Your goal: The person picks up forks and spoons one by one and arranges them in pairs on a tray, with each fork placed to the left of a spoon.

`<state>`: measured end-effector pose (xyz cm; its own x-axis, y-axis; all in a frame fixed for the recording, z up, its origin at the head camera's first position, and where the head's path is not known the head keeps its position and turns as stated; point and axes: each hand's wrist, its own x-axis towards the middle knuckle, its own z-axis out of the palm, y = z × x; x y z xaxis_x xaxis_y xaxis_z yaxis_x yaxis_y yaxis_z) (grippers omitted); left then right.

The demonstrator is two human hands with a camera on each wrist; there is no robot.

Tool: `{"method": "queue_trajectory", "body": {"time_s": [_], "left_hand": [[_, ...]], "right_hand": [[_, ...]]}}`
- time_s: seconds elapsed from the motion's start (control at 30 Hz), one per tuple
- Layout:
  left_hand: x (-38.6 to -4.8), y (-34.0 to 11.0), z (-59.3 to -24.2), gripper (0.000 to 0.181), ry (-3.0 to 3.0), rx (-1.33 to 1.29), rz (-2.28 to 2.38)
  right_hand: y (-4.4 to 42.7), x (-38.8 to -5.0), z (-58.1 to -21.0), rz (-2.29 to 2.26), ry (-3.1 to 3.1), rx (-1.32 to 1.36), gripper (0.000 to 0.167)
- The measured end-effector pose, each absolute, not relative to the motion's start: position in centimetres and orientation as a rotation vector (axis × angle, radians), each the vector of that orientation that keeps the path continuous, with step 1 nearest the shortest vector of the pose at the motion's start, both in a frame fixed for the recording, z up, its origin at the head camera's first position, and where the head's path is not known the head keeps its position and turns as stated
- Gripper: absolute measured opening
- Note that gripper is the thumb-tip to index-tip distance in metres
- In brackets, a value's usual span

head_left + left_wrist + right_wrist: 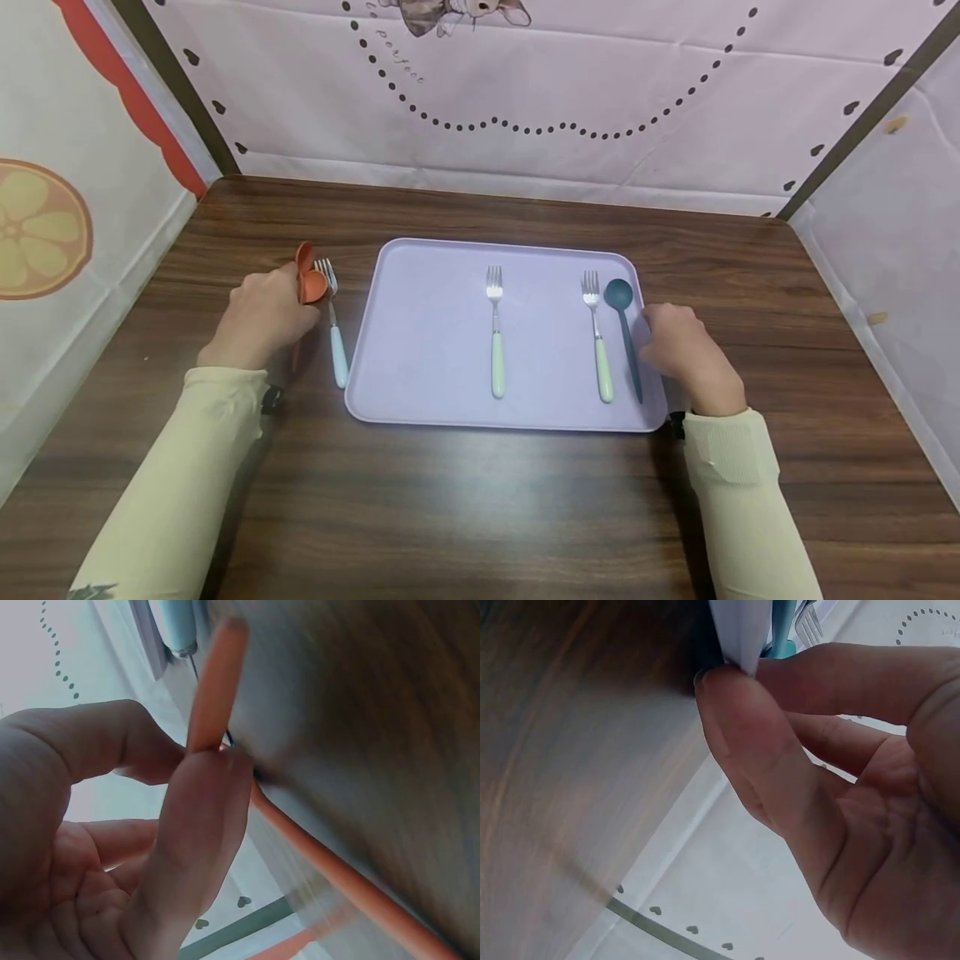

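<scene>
Left of the tray, my left hand [262, 317] pinches an orange spoon [303, 257]; in the left wrist view its handle [217, 690] stands between thumb and finger. A second orange spoon [315, 286] lies against it, its handle [337, 870] along the table. Just right of these is a fork with a light blue handle [338, 357]. My right hand [686, 354] pinches the right rim of the lilac tray [420, 333], as the right wrist view shows at the rim [742, 634]. On the tray lie two green-handled forks [497, 362] [603, 367] and a dark teal spoon [619, 294].
The brown wooden table [465, 517] extends around the tray. Behind it hangs a pale printed cloth [600, 75], and similar cloths stand at the left [45, 350] and right [892, 250] sides.
</scene>
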<state>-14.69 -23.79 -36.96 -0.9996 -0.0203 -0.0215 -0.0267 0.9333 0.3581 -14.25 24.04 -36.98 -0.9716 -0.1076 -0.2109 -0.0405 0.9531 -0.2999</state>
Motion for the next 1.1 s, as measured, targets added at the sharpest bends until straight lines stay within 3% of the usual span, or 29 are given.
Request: {"method": "queue_trajectory", "body": {"time_s": [0.2, 0.5, 0.67, 0.93, 1.1], "left_hand": [[-14.4, -23.6, -36.4, 0.059, 3.054, -0.038, 0.534], [-14.2, -22.2, -35.1, 0.077, 3.067, -0.036, 0.581], [-14.0, -21.6, -34.8, 0.072, 3.072, -0.004, 0.675], [-14.2, -21.5, -34.7, 0.035, 3.112, 0.095, 0.724], [-14.1, -21.4, -34.8, 0.039, 3.119, 0.125, 0.738]], "right_hand": [[24.1, -14.3, -36.9, -0.454, 2.888, -0.109, 0.034], [24.1, -14.3, -36.5, -0.452, 2.88, -0.107, 0.036], [24.1, -14.3, -36.4, -0.452, 2.872, -0.109, 0.038], [24.1, -14.3, -36.5, -0.45, 2.875, -0.122, 0.034], [24.1, -14.3, -36.5, -0.457, 2.867, -0.117, 0.03]]}}
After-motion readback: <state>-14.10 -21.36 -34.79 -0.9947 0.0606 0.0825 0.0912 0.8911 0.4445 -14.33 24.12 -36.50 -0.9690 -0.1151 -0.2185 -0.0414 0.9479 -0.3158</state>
